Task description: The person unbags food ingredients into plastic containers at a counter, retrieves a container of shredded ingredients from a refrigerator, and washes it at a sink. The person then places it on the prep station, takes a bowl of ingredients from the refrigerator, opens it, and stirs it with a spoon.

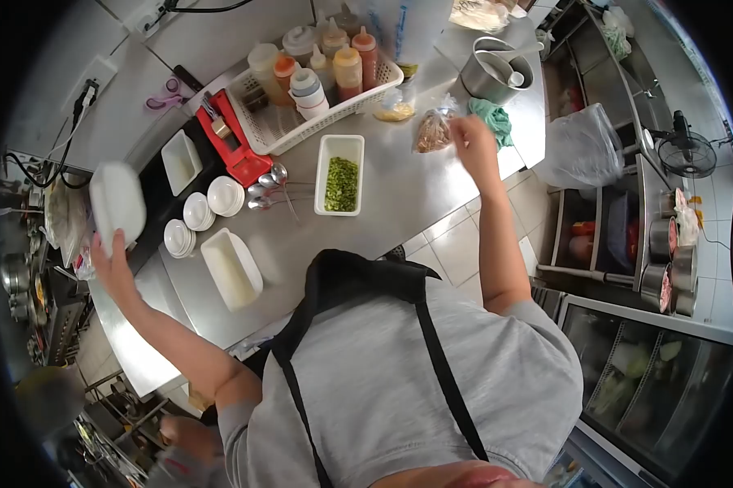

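At the left end of the counter, my left hand (117, 268) grips the near end of a white plastic container (116, 203), slightly blurred. On the other side, the fingers of my right hand (475, 145) are curled against a clear plastic bag of brown crumbly food (434, 132); their exact grip is partly hidden. Between my hands stands a white tub of chopped greens (342, 180). Closer to my left hand lie an oblong white container (232, 268) and stacks of small white bowls (197, 211). Several metal spoons (273, 185) rest beside them.
A white basket (317, 122) holds several sauce bottles along the wall. A red tool (240, 154) lies beside it. At the right are a metal pot (496, 69) with utensils and a green cloth (492, 120). Another person's arm (189, 435) shows at lower left.
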`<state>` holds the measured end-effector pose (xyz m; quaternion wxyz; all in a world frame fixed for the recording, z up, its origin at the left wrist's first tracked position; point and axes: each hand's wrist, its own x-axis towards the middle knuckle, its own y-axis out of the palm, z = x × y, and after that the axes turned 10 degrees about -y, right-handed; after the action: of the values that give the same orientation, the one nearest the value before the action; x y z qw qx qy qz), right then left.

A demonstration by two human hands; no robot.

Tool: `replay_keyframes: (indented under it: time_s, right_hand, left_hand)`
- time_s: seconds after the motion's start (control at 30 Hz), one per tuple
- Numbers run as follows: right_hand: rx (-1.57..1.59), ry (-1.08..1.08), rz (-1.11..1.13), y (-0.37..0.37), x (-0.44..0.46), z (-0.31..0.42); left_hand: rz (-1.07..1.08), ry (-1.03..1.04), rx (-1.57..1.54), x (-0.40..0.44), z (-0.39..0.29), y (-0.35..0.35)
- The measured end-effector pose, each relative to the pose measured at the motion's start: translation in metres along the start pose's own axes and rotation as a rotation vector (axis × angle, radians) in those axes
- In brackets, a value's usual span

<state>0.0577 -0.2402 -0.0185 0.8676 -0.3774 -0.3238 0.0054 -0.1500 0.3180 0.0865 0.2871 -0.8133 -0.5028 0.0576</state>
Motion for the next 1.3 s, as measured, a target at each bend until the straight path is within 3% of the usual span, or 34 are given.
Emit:
replay_keyframes:
  time_s: [0.1, 0.13, 0.17, 0.2, 0.23, 0.3, 0.33, 0.4, 0.47, 0.67, 0.77, 0.93, 1.07, 1.13, 1.2, 1.3]
  right_hand:
    - [-0.233, -0.099, -0.099, -0.002, 0.026, -0.035]
    - [-0.228, -0.108, -0.096, 0.000, 0.034, -0.040]
    - [-0.229, -0.197, 0.043, 0.005, 0.041, -0.043]
    - [-0.229, -0.285, 0.183, 0.008, 0.044, -0.046]
    - [-0.222, -0.299, 0.183, 0.012, 0.045, -0.049]
    - [-0.343, -0.188, 0.339, 0.025, 0.045, -0.061]
    - [-0.333, -0.189, 0.351, 0.028, 0.045, -0.067]
    - [-0.233, -0.113, 0.364, 0.032, 0.048, -0.076]
    - [-0.014, 0.023, 0.342, 0.036, 0.047, -0.086]
    - [-0.050, -0.121, 0.191, 0.036, 0.042, -0.083]
    - [0.006, -0.036, 0.269, 0.044, 0.044, -0.093]
    - [0.031, -0.017, 0.310, 0.019, 0.049, -0.064]
    - [0.018, -0.249, 0.176, -0.038, 0.056, 0.025]
    - [-0.010, -0.309, 0.135, -0.054, 0.060, 0.065]
    - [-0.004, -0.467, 0.009, -0.062, 0.066, 0.095]
    - [0.164, -0.349, 0.059, -0.068, 0.069, 0.117]
  left_hand:
    - [0.637, 0.185, -0.411, -0.102, -0.069, 0.056]
    - [0.753, 0.180, -0.323, -0.138, -0.084, 0.081]
    - [0.764, 0.461, -0.231, -0.164, -0.079, 0.120]
    - [0.876, 0.398, -0.233, -0.198, -0.092, 0.142]
    - [1.002, 0.330, -0.071, -0.220, -0.116, 0.153]
    - [1.034, 0.305, 0.053, -0.251, -0.124, 0.190]
    - [1.022, 0.303, 0.052, -0.259, -0.117, 0.206]
    - [0.785, 0.752, 0.188, -0.267, -0.109, 0.231]
    - [0.740, 0.763, 0.271, -0.265, -0.102, 0.236]
    - [0.689, 0.808, 0.494, -0.243, -0.095, 0.217]
    - [0.648, 0.867, 0.521, -0.237, -0.094, 0.208]
    - [0.687, 0.870, 0.125, -0.240, -0.130, 0.205]
    - [0.848, 0.801, -0.178, -0.248, -0.152, 0.235]
    - [0.688, 0.865, -0.464, -0.250, -0.181, 0.245]
    - [0.656, 0.858, -0.460, -0.244, -0.195, 0.242]
    - [0.588, 0.912, -0.470, -0.228, -0.206, 0.227]
